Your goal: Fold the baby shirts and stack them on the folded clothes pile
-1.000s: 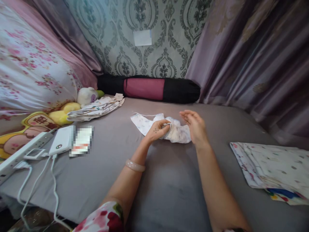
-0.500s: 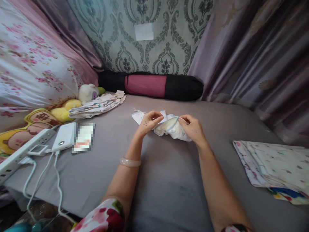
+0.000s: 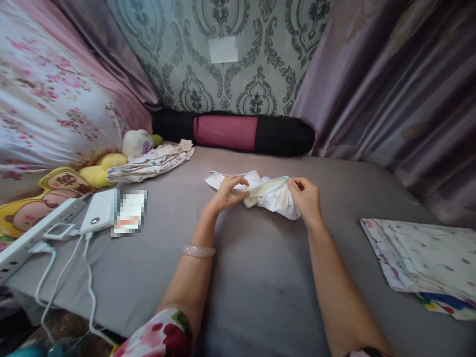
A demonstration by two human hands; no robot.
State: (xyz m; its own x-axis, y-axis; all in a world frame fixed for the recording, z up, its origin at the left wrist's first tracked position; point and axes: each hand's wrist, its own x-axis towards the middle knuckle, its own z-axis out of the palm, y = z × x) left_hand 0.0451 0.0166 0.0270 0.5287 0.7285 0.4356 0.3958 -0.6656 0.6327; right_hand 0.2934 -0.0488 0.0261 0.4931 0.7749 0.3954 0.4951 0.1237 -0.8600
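A small white garment (image 3: 277,202) with pale-blue edging and a faint print lies bunched on the grey bed sheet. My left hand (image 3: 228,193) pinches its near-left part between thumb and fingers. At the other end, my right hand (image 3: 307,198) grips the blue-edged border, which is drawn taut and slightly raised between the two hands. One flap of the garment, with a thin tie, spreads out past my left hand. The fingertips are partly hidden in the cloth.
Folded printed cloths (image 3: 427,253) lie at the right. On the left are a crumpled printed cloth (image 3: 152,163), plush toys (image 3: 136,144), a white power bank (image 3: 99,210) with cables and a power strip (image 3: 44,235). A black-and-maroon rolled bag (image 3: 225,132) lies along the wall.
My right hand has shifted a little to the right with the blue edge, stretching it straighter. My left hand has moved slightly right and lower, still at the cloth.
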